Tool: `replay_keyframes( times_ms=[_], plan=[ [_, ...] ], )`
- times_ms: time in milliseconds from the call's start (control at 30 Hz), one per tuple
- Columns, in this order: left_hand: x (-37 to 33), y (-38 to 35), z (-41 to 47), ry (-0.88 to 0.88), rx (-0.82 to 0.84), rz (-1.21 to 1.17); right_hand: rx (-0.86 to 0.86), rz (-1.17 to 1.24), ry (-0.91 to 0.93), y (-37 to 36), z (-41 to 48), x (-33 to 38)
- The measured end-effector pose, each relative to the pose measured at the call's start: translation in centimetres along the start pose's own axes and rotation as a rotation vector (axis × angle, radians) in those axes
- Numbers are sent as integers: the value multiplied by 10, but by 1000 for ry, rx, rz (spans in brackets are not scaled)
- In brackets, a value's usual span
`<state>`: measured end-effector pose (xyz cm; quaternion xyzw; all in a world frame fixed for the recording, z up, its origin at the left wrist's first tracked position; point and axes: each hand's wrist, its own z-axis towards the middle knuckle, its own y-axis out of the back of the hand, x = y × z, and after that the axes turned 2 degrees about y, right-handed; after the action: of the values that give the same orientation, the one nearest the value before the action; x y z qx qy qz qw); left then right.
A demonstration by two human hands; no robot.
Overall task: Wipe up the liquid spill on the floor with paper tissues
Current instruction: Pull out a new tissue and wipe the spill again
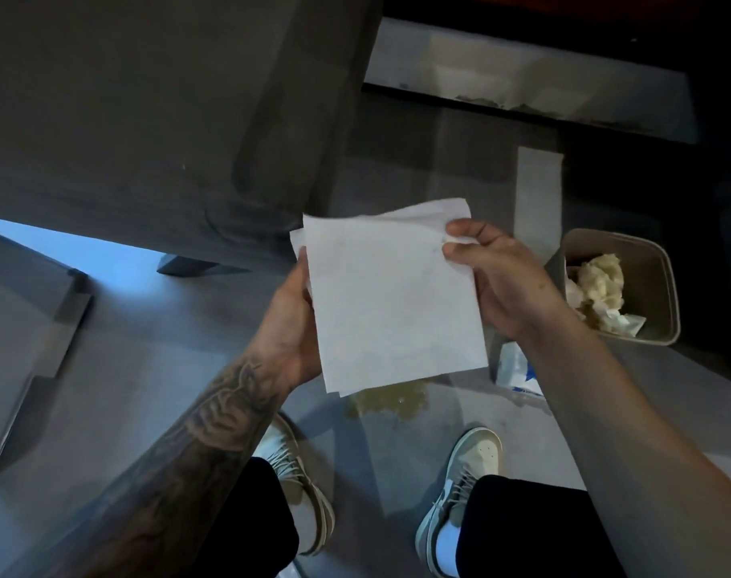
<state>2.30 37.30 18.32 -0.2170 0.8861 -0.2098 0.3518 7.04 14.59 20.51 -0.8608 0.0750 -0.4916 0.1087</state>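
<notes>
A white paper tissue is held flat in the air, above the grey floor. It seems to be more than one sheet, because a second edge shows at its left and bottom side. The left hand holds its left edge, with the fingers hidden behind the paper. The right hand pinches the upper right corner between thumb and fingers. Directly below the tissue, a yellowish liquid spill lies on the floor, between the person's two light sneakers. At the right, a beige bin contains crumpled used tissues. A white and blue tissue pack lies near the bin. A dark sofa stands behind.
</notes>
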Motion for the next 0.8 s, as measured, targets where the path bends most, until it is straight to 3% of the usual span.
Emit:
replay_keyframes(
  times_ms=[100,333,467,567,667,733,800],
  plan=[
    [-4,3,2,64,-19,-46,-38,-51,10,3,5,-9],
    [2,-2,2,100,33,102,4,-92,99,-1,5,-18],
    [3,4,6,103,18,139,-70,-206,140,3,11,-26],
    [0,8,8,74,19,135,-129,-310,33,8,19,-37],
    [-5,14,11,77,39,159,116,-168,-262,18,20,-62],
    [-4,19,15,75,16,185,238,-135,-312,24,18,-72],
    [-2,26,19,73,-32,193,249,-68,-287,26,18,-75]
  ],
)
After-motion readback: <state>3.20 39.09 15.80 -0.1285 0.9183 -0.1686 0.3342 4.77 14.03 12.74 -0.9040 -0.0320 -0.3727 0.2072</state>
